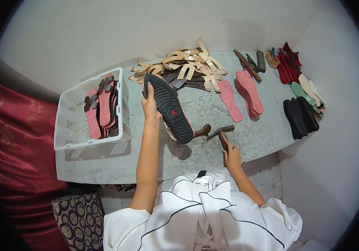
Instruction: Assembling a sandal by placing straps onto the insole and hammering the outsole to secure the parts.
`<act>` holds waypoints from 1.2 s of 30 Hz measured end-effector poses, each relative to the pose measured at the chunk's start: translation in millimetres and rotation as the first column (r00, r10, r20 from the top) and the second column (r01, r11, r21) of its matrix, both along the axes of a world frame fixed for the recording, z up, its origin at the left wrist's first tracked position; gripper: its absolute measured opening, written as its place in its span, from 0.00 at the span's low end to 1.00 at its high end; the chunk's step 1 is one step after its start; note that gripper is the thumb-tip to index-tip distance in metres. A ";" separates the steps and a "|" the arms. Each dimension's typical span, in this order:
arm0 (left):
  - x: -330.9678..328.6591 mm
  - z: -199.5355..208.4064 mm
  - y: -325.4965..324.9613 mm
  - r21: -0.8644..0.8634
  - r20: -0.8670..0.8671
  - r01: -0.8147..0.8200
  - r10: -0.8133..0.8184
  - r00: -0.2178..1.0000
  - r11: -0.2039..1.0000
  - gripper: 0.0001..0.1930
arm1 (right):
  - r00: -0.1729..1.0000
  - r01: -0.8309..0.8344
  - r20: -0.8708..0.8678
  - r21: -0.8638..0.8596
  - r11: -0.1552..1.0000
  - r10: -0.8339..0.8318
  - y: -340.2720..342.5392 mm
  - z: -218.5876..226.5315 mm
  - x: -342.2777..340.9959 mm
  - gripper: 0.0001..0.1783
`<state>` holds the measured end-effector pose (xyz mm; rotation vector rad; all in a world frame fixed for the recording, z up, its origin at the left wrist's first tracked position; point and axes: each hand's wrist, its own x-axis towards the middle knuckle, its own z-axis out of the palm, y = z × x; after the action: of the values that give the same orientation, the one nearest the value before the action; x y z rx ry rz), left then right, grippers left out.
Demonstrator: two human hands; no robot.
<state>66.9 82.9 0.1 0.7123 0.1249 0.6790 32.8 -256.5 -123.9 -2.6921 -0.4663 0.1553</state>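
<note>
My left hand (150, 106) grips a sandal (169, 106) held up over the table, its ridged black sole turned toward me. A thin pink edge shows along the sandal's side; its straps are mostly hidden behind it. In my right hand (232, 156), near the table's front edge, is a hammer (222, 134), fingers closed round the wooden handle and the metal head pointing away from me. Between the sandal and the hammer head lies a brown tool with a rounded end (204, 130), partly covered by the sandal. Beyond the hammer are a single pink insole (230, 102) and a pink insole stack (249, 94).
A white plastic basket (125, 108) at left holds pink-topped sandals (106, 104). Beige straps (183, 56) and dark brown straps (182, 78) are heaped at the back. Hand tools (248, 67), maroon pieces (288, 73), a green insole (303, 93) and black soles (300, 119) lie right.
</note>
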 end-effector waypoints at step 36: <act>-94.5 30.7 -20.6 -0.160 -0.073 -0.551 0.547 0.834 0.819 0.15 | 0.541 -0.841 0.442 0.285 0.460 0.716 189.2 163.4 2.8 0.46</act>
<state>-27.6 62.3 30.8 0.5097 0.4209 1.2013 35.6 -67.3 39.5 -1.7982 -1.6151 -0.0677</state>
